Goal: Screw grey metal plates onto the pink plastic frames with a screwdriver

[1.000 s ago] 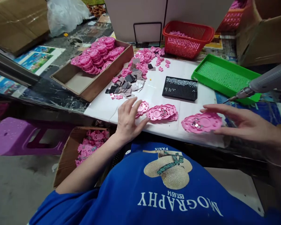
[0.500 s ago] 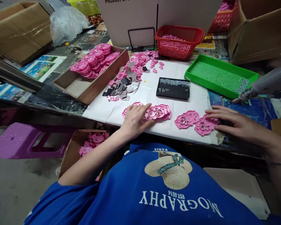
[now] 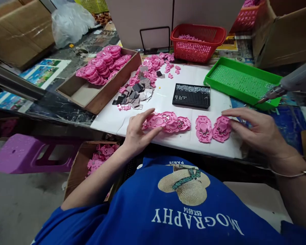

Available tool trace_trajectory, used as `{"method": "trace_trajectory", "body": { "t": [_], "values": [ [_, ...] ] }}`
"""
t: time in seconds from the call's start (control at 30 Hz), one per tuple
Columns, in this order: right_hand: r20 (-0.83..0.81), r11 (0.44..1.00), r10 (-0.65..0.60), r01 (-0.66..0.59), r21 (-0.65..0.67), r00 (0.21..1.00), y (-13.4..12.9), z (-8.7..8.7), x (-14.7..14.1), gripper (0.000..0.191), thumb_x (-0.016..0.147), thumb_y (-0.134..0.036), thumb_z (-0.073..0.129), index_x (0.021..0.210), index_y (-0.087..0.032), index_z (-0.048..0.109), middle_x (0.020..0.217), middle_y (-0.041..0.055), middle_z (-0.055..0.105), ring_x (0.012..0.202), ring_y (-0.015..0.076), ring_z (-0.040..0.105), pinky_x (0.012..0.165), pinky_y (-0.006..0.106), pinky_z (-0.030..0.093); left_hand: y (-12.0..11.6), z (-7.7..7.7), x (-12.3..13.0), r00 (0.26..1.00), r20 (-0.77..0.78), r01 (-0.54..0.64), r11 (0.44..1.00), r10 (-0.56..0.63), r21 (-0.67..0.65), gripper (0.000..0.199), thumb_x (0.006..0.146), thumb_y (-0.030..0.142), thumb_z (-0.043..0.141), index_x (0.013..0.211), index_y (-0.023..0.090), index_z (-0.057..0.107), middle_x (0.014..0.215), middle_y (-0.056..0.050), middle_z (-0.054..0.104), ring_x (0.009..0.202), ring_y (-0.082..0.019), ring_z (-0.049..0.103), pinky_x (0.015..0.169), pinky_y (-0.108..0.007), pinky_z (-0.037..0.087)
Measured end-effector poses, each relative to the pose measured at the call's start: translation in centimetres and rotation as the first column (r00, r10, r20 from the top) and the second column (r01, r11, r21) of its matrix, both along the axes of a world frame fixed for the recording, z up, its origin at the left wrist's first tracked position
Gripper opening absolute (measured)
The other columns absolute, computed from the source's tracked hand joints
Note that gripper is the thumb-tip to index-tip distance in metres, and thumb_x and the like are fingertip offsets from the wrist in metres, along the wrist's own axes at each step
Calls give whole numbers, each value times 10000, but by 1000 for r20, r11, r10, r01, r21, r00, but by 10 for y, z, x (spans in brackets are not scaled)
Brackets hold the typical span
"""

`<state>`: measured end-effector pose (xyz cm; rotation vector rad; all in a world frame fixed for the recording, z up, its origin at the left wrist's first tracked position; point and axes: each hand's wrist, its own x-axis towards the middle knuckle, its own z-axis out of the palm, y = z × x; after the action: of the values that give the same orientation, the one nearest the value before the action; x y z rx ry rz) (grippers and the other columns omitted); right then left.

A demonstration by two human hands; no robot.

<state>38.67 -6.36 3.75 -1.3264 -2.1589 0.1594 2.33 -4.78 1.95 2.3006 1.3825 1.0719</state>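
Observation:
My left hand (image 3: 140, 132) grips the end of a pink plastic casing (image 3: 158, 121) between thumb and fingers. That casing overlaps other pink casings (image 3: 184, 123) in a row on the white work surface, with small shiny metal pieces in them. My right hand (image 3: 257, 131) has its thumb and index finger at the upper right edge of another pink casing (image 3: 221, 130). Just left of it, touching or nearly so, lies a similar pink casing (image 3: 204, 129). A powered screwdriver (image 3: 277, 90) hangs tip down beyond my right hand.
Behind the casings sits a black perforated tray (image 3: 191, 97) of screws, with a green tray (image 3: 244, 83) and red basket (image 3: 197, 42) farther back. Grey plates (image 3: 139, 92) and small pink parts lie left, beside a cardboard tray (image 3: 112, 88) of stacked casings. A purple stool (image 3: 28, 153) stands lower left.
The two right-hand casings have turned more upright, and my right hand has come in to the edge of one. A casing at my left hand now overlaps the row.

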Motion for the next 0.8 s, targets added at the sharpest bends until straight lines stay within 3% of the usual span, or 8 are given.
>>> {"method": "trace_trajectory", "body": {
  "t": [0.1,0.2,0.33,0.43,0.53,0.67,0.73,0.8],
  "values": [
    [5,986,165,-165,-2,986,9,3,-40,231,915,-198,577,1127,-157,660,1093,100,723,1019,182,683,929,329,555,6,-1,-14,995,55,-83,996,81,36,574,827,424,744,1325,215,547,1212,-80,687,1083,-222,659,988,-380,479],
    [106,935,354,-349,-65,929,26,-5,-74,364,919,-307,594,1240,-135,614,1243,149,658,1166,249,614,978,420,530,14,-7,-33,982,68,-183,979,177,93,578,815,425,748,1320,217,557,1236,-79,676,1117,-230,647,1014,-399,480],
    [179,899,435,-415,-139,883,46,-19,-96,474,901,-376,615,1316,-152,570,1279,158,631,1166,285,590,986,486,497,18,-18,-60,955,86,-291,952,283,91,561,816,415,738,1311,215,563,1233,-75,674,1126,-226,643,1014,-393,484],
    [114,892,441,-421,-164,890,49,-16,-96,454,915,-412,587,1303,-176,575,1221,125,668,1103,262,615,958,460,506,16,-27,-73,938,58,-345,935,341,78,546,830,434,715,1304,209,563,1226,-78,673,1121,-222,639,1002,-382,484],
    [49,931,338,-327,-160,940,40,-1,-87,502,902,-476,590,1318,-196,568,1220,110,672,1064,253,635,910,430,533,12,-33,-78,916,-24,-397,913,400,92,540,849,452,685,1307,199,552,1182,-89,682,1077,-234,644,968,-393,484],
    [31,996,62,-60,-59,998,9,14,-71,519,875,-464,635,1320,-203,575,1210,101,671,1064,251,651,929,408,534,9,-38,-75,873,-130,-451,879,471,152,573,850,512,664,1313,198,541,1117,-103,682,1022,-266,631,922,-419,457],
    [51,995,-86,84,46,995,-9,14,-60,498,856,-456,666,1269,-183,615,1148,108,688,1041,258,654,930,403,530,8,-40,-72,862,-164,-455,875,480,165,592,849,528,656,1321,193,535,1089,-108,676,1005,-277,615,905,-426,441],
    [74,960,-259,248,129,963,-27,9,-45,478,833,-458,692,1205,-160,657,1086,122,700,1007,267,657,910,397,534,7,-41,-70,861,-184,-450,879,474,157,601,853,530,649,1336,193,528,1073,-111,669,999,-285,596,899,-434,426]
  ]
}}
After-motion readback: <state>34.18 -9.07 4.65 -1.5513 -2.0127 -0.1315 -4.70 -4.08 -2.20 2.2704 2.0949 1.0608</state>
